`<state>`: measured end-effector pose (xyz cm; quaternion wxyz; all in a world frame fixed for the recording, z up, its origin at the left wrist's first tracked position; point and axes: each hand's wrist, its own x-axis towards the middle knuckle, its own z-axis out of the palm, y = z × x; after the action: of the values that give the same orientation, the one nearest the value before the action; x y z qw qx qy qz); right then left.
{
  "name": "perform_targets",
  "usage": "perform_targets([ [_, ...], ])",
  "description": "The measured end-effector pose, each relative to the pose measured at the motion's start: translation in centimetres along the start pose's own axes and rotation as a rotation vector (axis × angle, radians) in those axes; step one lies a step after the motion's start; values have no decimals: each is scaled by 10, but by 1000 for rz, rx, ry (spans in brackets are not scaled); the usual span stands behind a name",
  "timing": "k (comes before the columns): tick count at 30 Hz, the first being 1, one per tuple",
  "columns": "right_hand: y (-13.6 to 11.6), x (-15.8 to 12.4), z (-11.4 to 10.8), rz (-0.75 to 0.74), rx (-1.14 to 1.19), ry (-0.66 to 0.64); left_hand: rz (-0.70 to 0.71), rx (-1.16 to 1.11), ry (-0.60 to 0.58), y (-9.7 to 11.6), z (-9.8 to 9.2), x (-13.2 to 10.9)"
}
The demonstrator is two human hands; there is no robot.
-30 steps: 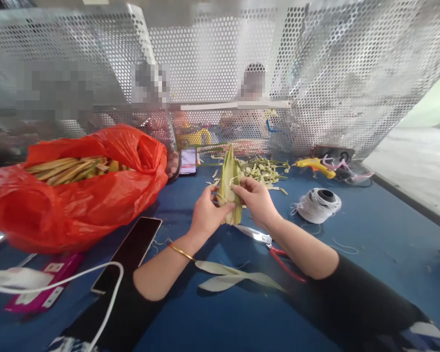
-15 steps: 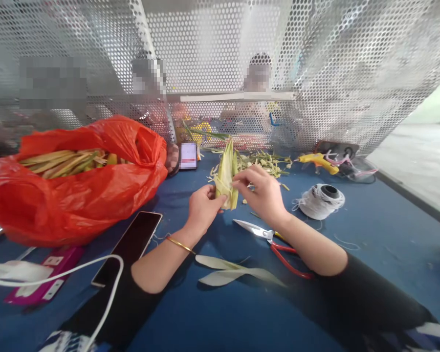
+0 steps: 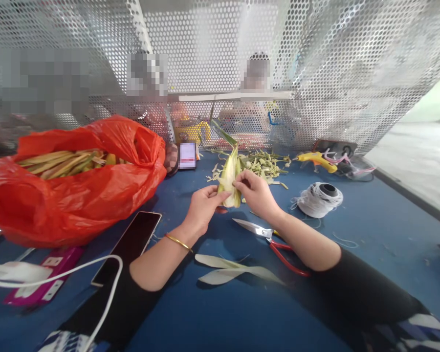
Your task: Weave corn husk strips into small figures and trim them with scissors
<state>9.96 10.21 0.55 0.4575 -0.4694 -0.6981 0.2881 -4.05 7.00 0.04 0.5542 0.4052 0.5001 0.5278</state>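
A pale green-yellow bundle of corn husk (image 3: pixel 229 173) is held up above the middle of the table, its pointed tip facing away from me. My left hand (image 3: pixel 204 205) grips its lower left side, thumb on the front and fingers behind. On the right side, my right hand (image 3: pixel 256 193) pinches the husk's surface between thumb and fingertips. Scissors with red handles (image 3: pixel 269 237) lie below my right forearm. Pale loose husk leaves (image 3: pixel 223 275) rest on the table nearer to me. Behind the bundle spreads a heap of husk scraps (image 3: pixel 266 164).
At left sits a red plastic bag (image 3: pixel 132 181) of husk strips. A dark phone (image 3: pixel 141 234) and a purple power strip (image 3: pixel 47 278) lie before it. White string spool (image 3: pixel 319 200) and yellow glue gun (image 3: pixel 317 160) are at right. A perforated metal screen (image 3: pixel 212 49) stands behind; people sit beyond.
The husk bundle has turned slightly, showing more of its pale inner face. Its long tip leaf has swung upright. My right hand has dropped a little, staying at the husk.
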Motion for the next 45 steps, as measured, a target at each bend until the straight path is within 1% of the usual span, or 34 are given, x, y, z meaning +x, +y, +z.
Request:
perform_targets([
  [2,2,1,1,32,78,23,-15,-27,-33,1,-1,1],
  [5,3,2,1,38,90,35,-26,-52,-52,0,-1,2],
  [9,1,1,0,-4,87,-36,9,-37,-32,-3,-2,3],
  [11,1,0,-1,-46,28,-55,52,-6,-26,-4,-1,3],
  [14,2,-2,-1,-52,-37,10,89,25,-32,-5,0,2],
  [16,2,-3,0,-39,9,57,75,10,-23,-4,0,2],
  [19,0,-3,2,-35,135,97,36,-17,20,-1,0,3],
  [24,-8,-1,0,37,411,84,35,-17,118,1,-1,6],
  [29,-13,1,-3,83,529,72,41,-39,217,-1,-6,12],
  [32,-19,3,-11,85,561,141,46,-51,273,-2,-9,17],
  [34,-27,6,-27,56,459,230,67,-50,290,-2,-10,18],
  [35,-32,9,-40,17,335,285,79,-49,292,-1,-11,18],
  [36,-35,11,-56,-24,164,334,89,-48,288,-1,-10,18],
  [37,-35,14,-76,-42,-31,365,96,-48,282,-1,-10,17],
  [38,-33,17,-98,-45,-224,434,100,-46,274,-1,-10,17],
  [39,-26,20,-122,-32,-414,516,100,-43,266,-1,-9,16],
  [41,-3,26,-169,36,-678,612,96,-35,254,-1,-8,14],
  [42,12,28,-190,89,-772,628,96,-32,249,-1,-7,14],
  [43,26,29,-208,156,-841,611,98,-29,244,-1,-7,13],
  [44,37,30,-221,216,-876,560,102,-28,238,-1,-7,12],
  [45,43,29,-229,264,-880,491,108,-28,233,-1,-6,12],
])
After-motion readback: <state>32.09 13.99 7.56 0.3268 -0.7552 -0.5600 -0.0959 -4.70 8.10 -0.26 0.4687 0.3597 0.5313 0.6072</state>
